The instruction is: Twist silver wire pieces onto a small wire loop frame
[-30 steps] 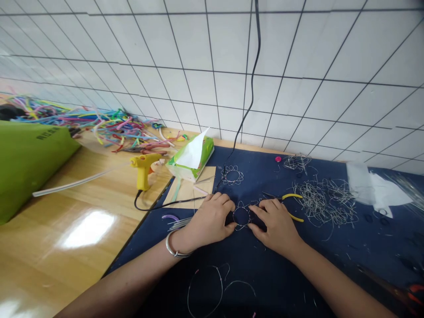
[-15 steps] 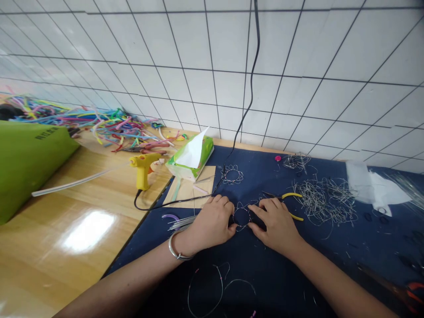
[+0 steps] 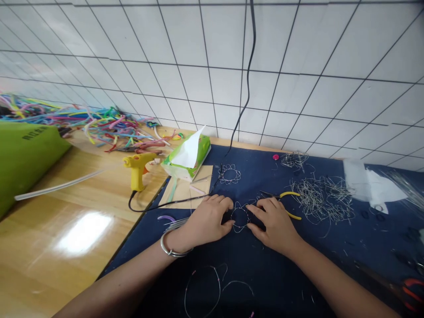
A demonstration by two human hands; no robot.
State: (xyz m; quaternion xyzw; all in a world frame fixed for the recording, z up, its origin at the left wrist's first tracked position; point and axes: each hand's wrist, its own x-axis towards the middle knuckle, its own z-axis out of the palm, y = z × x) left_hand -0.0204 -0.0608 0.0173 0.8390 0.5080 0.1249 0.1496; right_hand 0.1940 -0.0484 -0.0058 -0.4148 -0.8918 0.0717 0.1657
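Observation:
A small wire flower, a ring with looped petals and tiny pink beads, lies flat on the dark blue mat between my hands. My left hand has its curled fingers and thumb at the flower's left rim. On the opposite side, the thumb and forefinger of my right hand grip the rim, set a little apart. Just beyond my right hand are yellow-handled pliers, partly covered by it. A second wire flower rests farther back. Closer to me lies a loose wire loop with pink beads.
Tangled wire is heaped at the right. A yellow glue gun stands left of a tissue pack, its black cord running past my left hand. Colourful pipe cleaners and a green bag are farther left. Red-handled scissors lie lower right.
The whole view has shifted slightly. My left hand has moved a little left against the flower, with thumb and forefinger wider apart. My right hand stays at the right rim.

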